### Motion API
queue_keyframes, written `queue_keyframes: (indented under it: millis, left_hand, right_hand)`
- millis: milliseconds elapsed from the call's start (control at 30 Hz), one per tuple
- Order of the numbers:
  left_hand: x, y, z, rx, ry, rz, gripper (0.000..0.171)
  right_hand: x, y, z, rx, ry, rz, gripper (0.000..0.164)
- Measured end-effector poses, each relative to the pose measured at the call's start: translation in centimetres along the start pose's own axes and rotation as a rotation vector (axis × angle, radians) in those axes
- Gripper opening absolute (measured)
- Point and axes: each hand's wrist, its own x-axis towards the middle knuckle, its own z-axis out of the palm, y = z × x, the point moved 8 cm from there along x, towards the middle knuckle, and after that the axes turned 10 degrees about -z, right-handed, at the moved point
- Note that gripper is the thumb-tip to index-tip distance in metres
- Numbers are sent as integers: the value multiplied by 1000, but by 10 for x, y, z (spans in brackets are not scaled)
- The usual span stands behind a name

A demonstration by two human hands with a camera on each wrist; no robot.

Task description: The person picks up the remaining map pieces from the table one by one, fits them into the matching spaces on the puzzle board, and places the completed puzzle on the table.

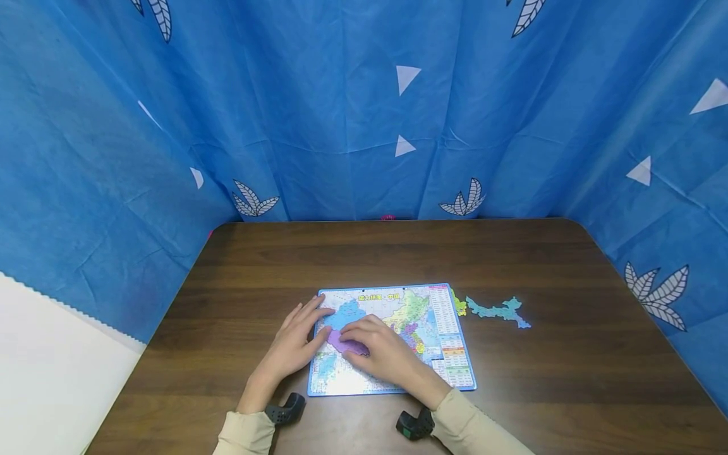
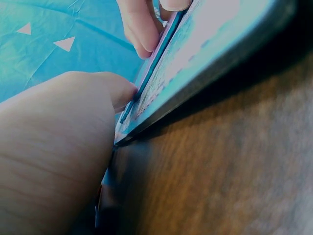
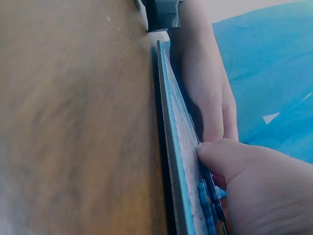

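A map puzzle board of China with a blue rim lies on the table. On its left part sit a blue puzzle piece and, just below, a purple puzzle piece. My right hand reaches over the board and pinches the purple piece between thumb and bent fingers. Spread over the board's left edge is my left hand, fingers extended near the blue piece, thumb tip at the purple piece's left end. In the right wrist view, my right thumb is at the piece's edge, close over the board.
Right of the board, a teal elongated puzzle piece lies on the brown table. A yellow-green piece sits at the board's upper right edge. A blue curtain hangs behind the table.
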Motion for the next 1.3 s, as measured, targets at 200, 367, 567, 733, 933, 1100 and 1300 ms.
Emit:
queue_keyframes:
  millis: [200,367,567,733,933,1100,1300]
  left_hand:
    - [0,0,0,1,-1,7,39]
    - [0,1,-1,7,6,16,40]
    - [0,1,-1,7,4,20,40]
    - [0,1,-1,4,5,23,40]
    - [0,1,0,7,5,32,39]
    - [0,2,-1,4,19,37,38]
    - [0,1,0,5,5,26,38]
  right_hand:
    - [0,-1,2,-33,-9,4,26]
    - [1,-2,2,-52,-1,16,25]
    - [1,0,1,-28,-18,10,28]
    - [1,3,-1,57,-80,-30,30]
    - [-1,6,-3,124,-154,-40,33]
    - [-1,6,-2,122,-165,-46,33]
    - [-2,6,-2,110,-157,-50,33]
